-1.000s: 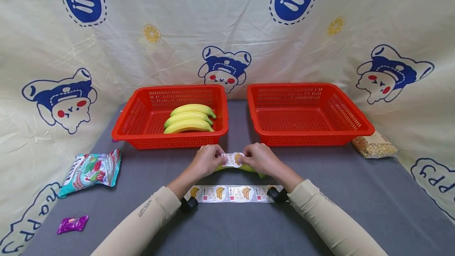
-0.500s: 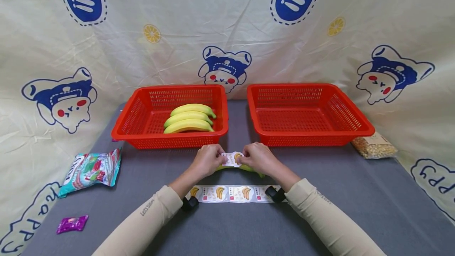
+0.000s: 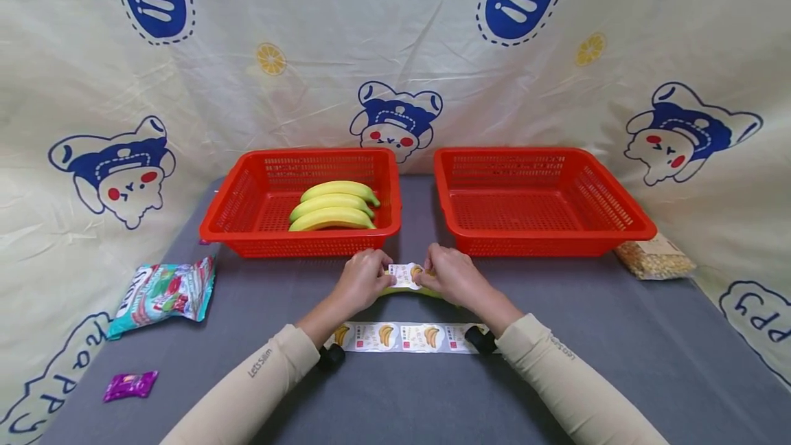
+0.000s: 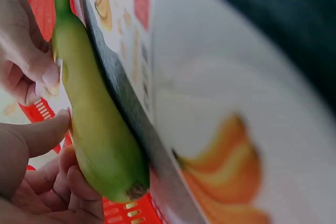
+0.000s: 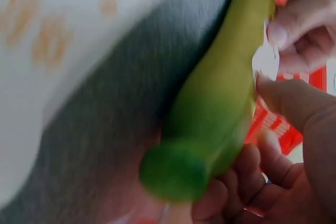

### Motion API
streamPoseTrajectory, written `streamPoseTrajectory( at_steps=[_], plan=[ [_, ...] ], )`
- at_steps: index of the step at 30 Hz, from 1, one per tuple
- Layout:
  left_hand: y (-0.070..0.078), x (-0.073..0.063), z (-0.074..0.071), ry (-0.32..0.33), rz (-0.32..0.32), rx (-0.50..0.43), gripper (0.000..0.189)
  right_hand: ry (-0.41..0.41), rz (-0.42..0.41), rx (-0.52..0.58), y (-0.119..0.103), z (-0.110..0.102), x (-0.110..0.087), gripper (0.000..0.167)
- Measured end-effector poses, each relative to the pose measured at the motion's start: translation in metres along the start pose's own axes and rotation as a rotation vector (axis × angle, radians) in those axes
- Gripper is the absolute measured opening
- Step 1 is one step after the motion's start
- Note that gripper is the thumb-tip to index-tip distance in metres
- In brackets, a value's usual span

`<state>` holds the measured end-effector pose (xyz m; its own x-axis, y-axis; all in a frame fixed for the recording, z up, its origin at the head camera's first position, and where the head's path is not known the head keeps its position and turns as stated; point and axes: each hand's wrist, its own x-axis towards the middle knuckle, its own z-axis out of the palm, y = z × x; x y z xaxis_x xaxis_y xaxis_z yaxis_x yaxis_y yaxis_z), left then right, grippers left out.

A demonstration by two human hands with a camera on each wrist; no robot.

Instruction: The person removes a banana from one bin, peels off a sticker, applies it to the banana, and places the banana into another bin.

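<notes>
In the head view, both hands meet over a banana (image 3: 410,293) close above the table, in front of the baskets. A white label (image 3: 403,275) with a banana picture lies along its top. My left hand (image 3: 366,279) holds the blunt end, its thumb (image 4: 50,132) pressing the label's edge and fingers curled behind the fruit. My right hand (image 3: 454,275) does likewise near the green stem, its thumb (image 5: 286,95) on the label's other edge. Nearer to me, a strip of similar labels (image 3: 408,338) lies flat, its ends partly hidden by the wrist cameras.
At the back stand two red baskets, the left basket (image 3: 303,244) holding several bananas (image 3: 334,218) and the right basket (image 3: 546,244) to its right. A snack bag (image 3: 165,292) and small purple packet (image 3: 131,385) lie left; a bag of kernels (image 3: 655,259) lies right.
The head view has shifted slightly. Both hands keep their hold at the label and banana with only slight movement; the stem tip shows less beside the right hand.
</notes>
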<state>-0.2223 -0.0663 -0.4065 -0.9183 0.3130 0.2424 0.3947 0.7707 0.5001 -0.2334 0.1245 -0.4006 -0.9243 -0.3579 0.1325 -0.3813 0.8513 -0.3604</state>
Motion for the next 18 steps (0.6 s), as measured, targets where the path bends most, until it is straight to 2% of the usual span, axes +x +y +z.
streamPoseTrajectory(
  at_steps=[4, 7, 12, 18],
  plan=[
    [-0.002, 0.0006, -0.0017, -0.037, -0.013, -0.005, 0.021, -0.06, 0.052, 0.064, 0.0056, -0.003, -0.0008, 0.032],
    [-0.0021, 0.0019, -0.0041, -0.081, -0.054, -0.031, 0.023, -0.082, 0.024, 0.071, 0.0081, -0.0045, -0.0019, 0.026],
    [-0.0024, 0.0027, -0.0055, -0.117, -0.102, -0.042, 0.024, -0.089, -0.004, 0.083, 0.0089, -0.0051, -0.0037, 0.019],
    [0.0005, -0.0002, -0.0053, -0.103, -0.064, -0.027, 0.02, -0.101, 0.055, 0.04, 0.0018, 0.0008, 0.0026, 0.032]
  ],
)
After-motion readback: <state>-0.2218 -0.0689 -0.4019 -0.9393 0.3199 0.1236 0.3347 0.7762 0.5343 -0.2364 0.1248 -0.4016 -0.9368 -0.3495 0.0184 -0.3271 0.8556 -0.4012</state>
